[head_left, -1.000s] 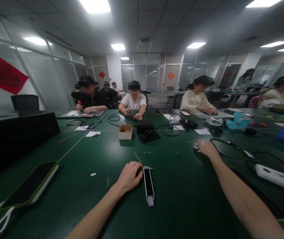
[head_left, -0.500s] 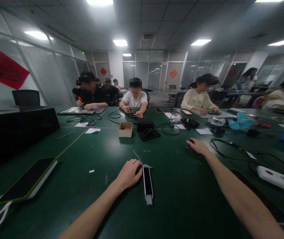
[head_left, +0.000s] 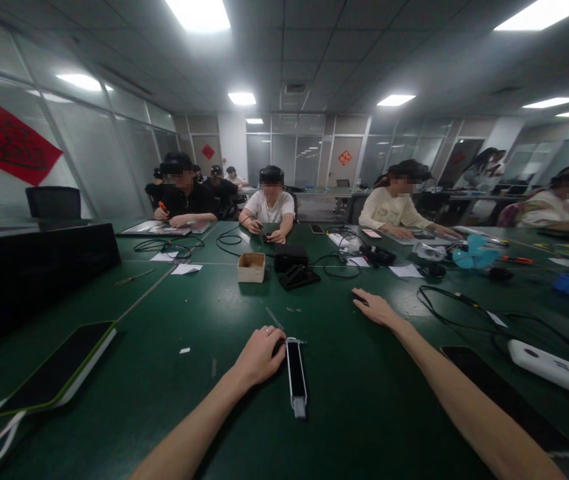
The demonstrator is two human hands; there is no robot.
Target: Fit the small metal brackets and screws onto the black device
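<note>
My left hand [head_left: 263, 353] rests on the green table with its fingers curled in at the far end of a slim black-and-white device [head_left: 296, 375]. This device lies lengthwise, with a grey tab at its near end. The left fingertips and thumb are against its upper left side; part of the grip is hidden. A thin piece sticks out to the right from its far end. Farther forward and to the right, my right hand [head_left: 375, 309] hovers low or rests over the table. Its fingers stretch out, with a dark gap between finger and thumb and no object I can make out.
A small cardboard box [head_left: 251, 268] and a black case [head_left: 292, 257] stand ahead. At left lies a green-edged tablet-like slab [head_left: 59, 367]. On the right are a white power strip [head_left: 554, 370], black cables [head_left: 444, 310] and a dark flat panel [head_left: 504, 397]. Co-workers sit opposite.
My right hand has moved left, closer to the device. My left hand and the device hold nearly the same place; the view has tilted slightly upward.
</note>
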